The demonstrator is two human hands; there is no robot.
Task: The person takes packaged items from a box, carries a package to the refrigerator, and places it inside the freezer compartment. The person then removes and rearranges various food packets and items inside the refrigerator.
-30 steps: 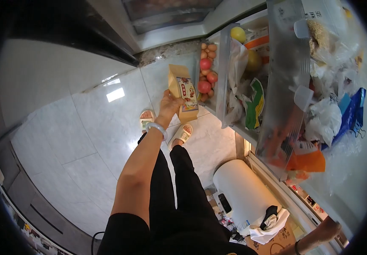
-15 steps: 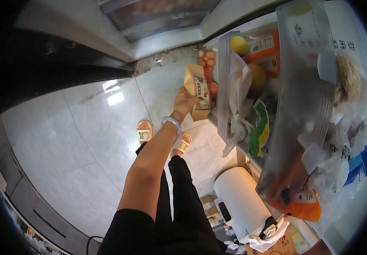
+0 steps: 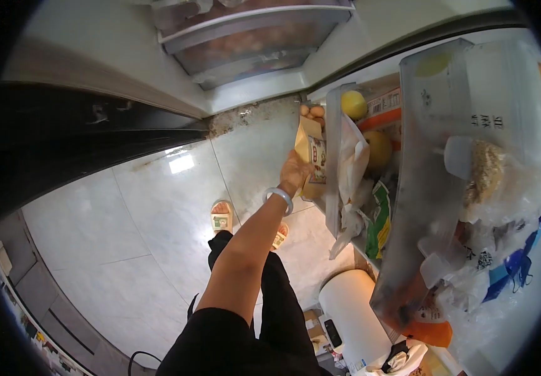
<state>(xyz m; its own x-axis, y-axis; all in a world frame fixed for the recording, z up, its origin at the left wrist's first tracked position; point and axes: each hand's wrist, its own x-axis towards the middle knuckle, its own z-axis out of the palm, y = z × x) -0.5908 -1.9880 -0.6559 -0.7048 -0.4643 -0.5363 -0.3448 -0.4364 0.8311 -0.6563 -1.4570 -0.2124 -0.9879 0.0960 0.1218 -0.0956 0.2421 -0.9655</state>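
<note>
Reaching farther forward than a second ago, with the kraft-paper packet point(image 3: 316, 153) carried from beside the column of eggs and tomatoes to over it, right next to the translucent wall point(image 3: 332, 200) of a refrigerator-door bin. Now covering the red tomatoes seen earlier, leaving only a few brown eggs point(image 3: 311, 111) showing past the packet's top end. Unable to tell any contact between packet and eggs. Gripping the packet by its near side with the left hand point(image 3: 295, 170), thumb across the front, other fingers mostly hidden. Holding the left arm long and nearly straight, slanting up from a black sleeve point(image 3: 214, 332), wrist ringed by a pale bangle point(image 3: 285, 197). Unable to tell the state of the right hand, out of view.
</note>
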